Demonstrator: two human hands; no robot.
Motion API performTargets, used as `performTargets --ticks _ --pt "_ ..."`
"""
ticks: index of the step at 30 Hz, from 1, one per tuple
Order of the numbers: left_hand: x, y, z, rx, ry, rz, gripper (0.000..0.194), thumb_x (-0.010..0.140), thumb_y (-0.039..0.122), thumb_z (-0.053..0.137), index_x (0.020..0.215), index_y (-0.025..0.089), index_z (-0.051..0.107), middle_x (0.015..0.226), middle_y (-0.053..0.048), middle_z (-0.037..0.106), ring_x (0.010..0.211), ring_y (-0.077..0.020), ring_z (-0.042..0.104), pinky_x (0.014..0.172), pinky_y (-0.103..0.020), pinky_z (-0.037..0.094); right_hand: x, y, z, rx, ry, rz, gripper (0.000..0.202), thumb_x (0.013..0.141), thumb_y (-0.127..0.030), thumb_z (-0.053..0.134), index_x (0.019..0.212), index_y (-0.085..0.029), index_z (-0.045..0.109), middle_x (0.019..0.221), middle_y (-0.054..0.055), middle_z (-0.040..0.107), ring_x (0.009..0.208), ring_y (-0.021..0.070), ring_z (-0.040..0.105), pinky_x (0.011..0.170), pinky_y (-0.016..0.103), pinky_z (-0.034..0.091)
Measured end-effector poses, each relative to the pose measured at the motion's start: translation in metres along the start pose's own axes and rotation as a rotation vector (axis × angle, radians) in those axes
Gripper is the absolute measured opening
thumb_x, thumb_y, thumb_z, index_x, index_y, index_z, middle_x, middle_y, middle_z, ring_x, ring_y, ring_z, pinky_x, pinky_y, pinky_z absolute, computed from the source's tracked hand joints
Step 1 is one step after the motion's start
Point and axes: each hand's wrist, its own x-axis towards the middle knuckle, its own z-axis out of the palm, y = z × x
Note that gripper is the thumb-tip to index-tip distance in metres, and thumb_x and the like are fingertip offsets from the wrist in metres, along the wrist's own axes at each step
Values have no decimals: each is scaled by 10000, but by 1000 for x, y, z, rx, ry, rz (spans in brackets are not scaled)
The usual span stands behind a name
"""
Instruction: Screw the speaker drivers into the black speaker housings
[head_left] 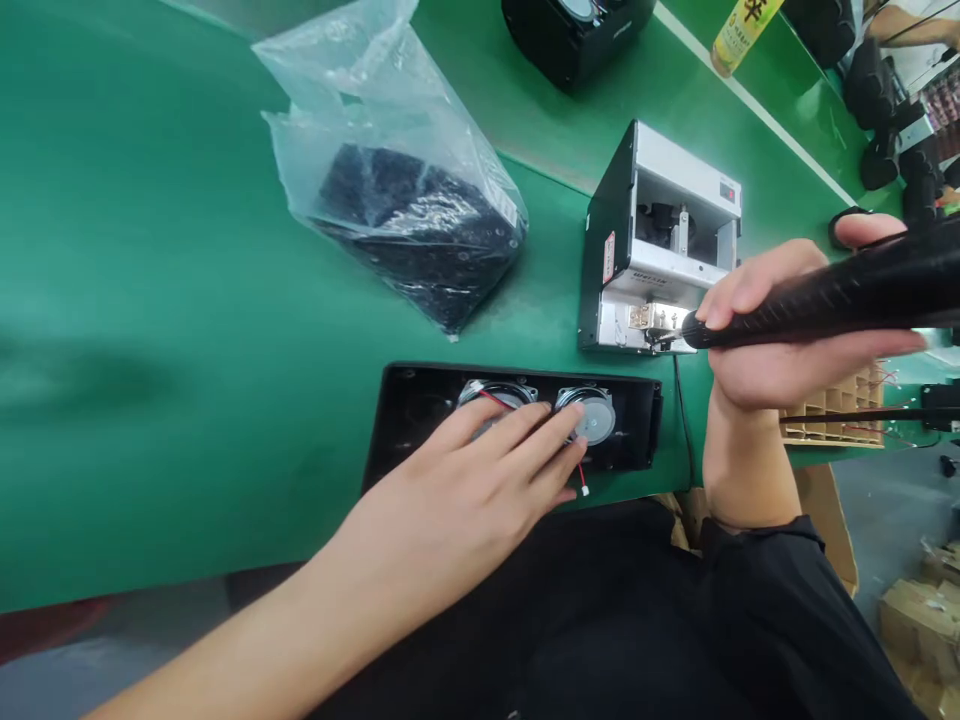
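Two hands show in the head view, well apart from each other. The left hand [465, 495] lies open, fingers spread over the long black box [654, 425] on the green bench [187, 300]. The right hand [754, 378] is wrapped around a big black screwdriver [840, 300], its tip at the front of the screw machine [660, 258]. It is too small to tell if a screw is on the tip.

The red wire [581, 476] could get pinched if a speaker sits down on it. A speaker could slide crooked if the left hand pushes unevenly. A slip of the tip could poke a speaker.

Count them: one long box, two round speakers [598, 420] inside it, one screwdriver, one screw machine, one plastic bag [405, 210] and one bottle [739, 40].
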Motion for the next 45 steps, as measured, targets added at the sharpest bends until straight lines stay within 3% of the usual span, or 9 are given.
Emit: performTargets --ticks 5,12,15,20,23,27,31,36,45 --pt "-4 4 8 -34 39 -37 343 1178 89 683 1393 217 918 1604 -138 892 1325 -381 861 1173 -596 661 8 18 16 -54 -39 -13 776 991 -961 850 1492 -372 783 998 48 799 808 301 843 650 470 757" --pt "-1 -1 2 10 -3 24 369 1183 51 638 1374 187 923 1581 -114 907 1305 -371 881 1110 -587 706 24 61 34 192 210 -302 616 1119 -906 705 1465 -397 730 781 -61 611 464 154 554 430 329 462" --pt "-8 5 8 2 23 10 415 1139 3 654 1404 195 909 1598 -96 902 1344 -365 872 1166 -589 690 22 58 41 263 314 -379 519 1194 -819 591 1409 -403 815 743 -65 564 390 124 453 367 287 332" --pt "-15 23 18 10 75 -49 509 1028 -64 727 1439 178 904 1621 -143 886 1388 -359 867 1213 -526 670 1 11 24 336 -30 -55 432 1128 -802 812 1368 -461 923 798 -40 775 546 183 703 543 350 659" --pt "-13 30 22 19 121 -93 446 1037 -26 764 1401 180 917 1619 -169 883 1339 -351 879 1149 -489 680 -11 -5 28 368 -120 -18 439 1084 -803 862 1339 -454 943 813 -37 801 565 186 720 579 370 714" --pt "-8 32 26 18 141 -105 389 1047 -2 759 1349 176 928 1591 -176 895 1272 -334 873 1084 -461 674 -24 12 59 389 -79 -129 429 1124 -803 801 1328 -440 905 805 -43 762 551 169 711 552 329 695" --pt "-3 32 26 52 165 -110 339 1083 29 708 1282 179 938 1546 -159 915 1231 -316 853 1041 -434 655 -29 35 79 368 -125 -179 535 1082 -782 876 1508 -458 861 828 -48 766 567 184 733 560 335 702" --pt "6 28 12 59 144 -97 244 1108 61 721 1174 145 940 1474 -190 934 1159 -313 846 949 -424 623 -24 42 81 339 -111 -189 546 1098 -899 723 1340 -442 898 774 -42 749 522 184 695 521 325 676" --pt "8 29 12 46 139 -115 291 1142 70 651 1090 150 926 1447 -176 944 1063 -291 847 870 -423 603 -22 47 79 325 -142 -171 605 1073 -904 760 1460 -470 924 786 -42 779 524 173 700 542 319 701"
